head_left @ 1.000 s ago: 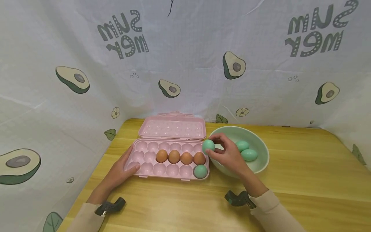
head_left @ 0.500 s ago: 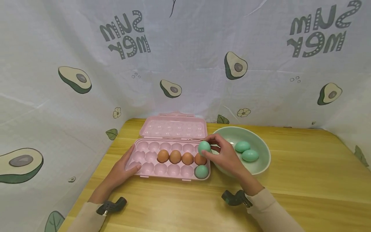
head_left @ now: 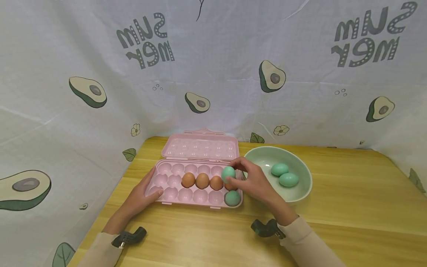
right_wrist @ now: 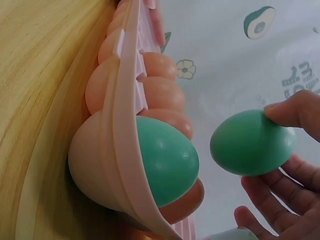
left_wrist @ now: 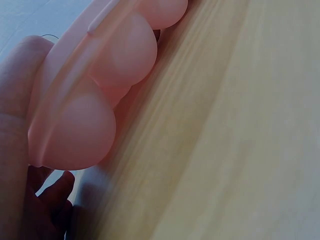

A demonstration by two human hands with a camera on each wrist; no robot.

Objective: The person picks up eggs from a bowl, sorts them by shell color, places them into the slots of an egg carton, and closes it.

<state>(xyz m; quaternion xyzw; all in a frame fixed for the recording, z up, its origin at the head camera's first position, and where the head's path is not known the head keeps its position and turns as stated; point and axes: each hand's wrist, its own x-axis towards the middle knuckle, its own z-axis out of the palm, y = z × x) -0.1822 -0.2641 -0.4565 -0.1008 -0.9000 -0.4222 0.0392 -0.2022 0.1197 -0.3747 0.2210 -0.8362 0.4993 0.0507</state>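
My right hand (head_left: 254,181) pinches a green egg (head_left: 228,174) between thumb and fingertips, above the right end of a pink egg carton (head_left: 195,204). In the right wrist view this held egg (right_wrist: 252,143) hangs apart from the carton. Another green egg (head_left: 232,198) sits in the front right corner cup. Several brown eggs (head_left: 202,181) fill the right part of the middle row, the rightmost partly covered by my right hand. My left hand (head_left: 140,194) grips the carton's left end, its thumb (left_wrist: 17,100) over the rim in the left wrist view.
A pale green bowl (head_left: 300,192) with two green eggs (head_left: 288,180) stands right of the carton. The carton's lid (head_left: 201,146) lies open behind it. A printed cloth (head_left: 227,74) hangs along the back edge of the wooden table (head_left: 350,193).
My right hand has carried the green egg leftward from the bowl's rim to over the carton's right cups. My left hand keeps its grip on the carton.
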